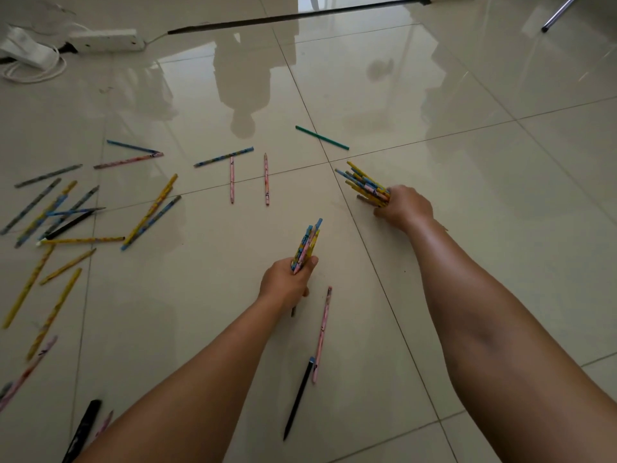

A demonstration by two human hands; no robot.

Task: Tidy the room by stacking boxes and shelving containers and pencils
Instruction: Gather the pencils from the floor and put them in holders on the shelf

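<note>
Many coloured pencils lie scattered on the glossy tiled floor. My left hand (287, 282) grips a small bunch of pencils (307, 243) that points up and away. Farther right, my right hand (404, 206) grips a larger bundle of pencils (364, 183), its ends fanning toward the upper left. A pink pencil (322, 332) and a black pencil (298, 397) lie just right of my left forearm. Two pink pencils (266, 178) lie side by side ahead, with a green pencil (322, 138) beyond them. A thick scatter of yellow, blue and grey pencils (60, 215) covers the left.
A white power strip (107, 40) with coiled cables sits at the far left. A dark door-track line (293, 16) crosses the top, and a metal chair leg (557, 13) stands at the top right. A black marker (83, 429) lies at the bottom left.
</note>
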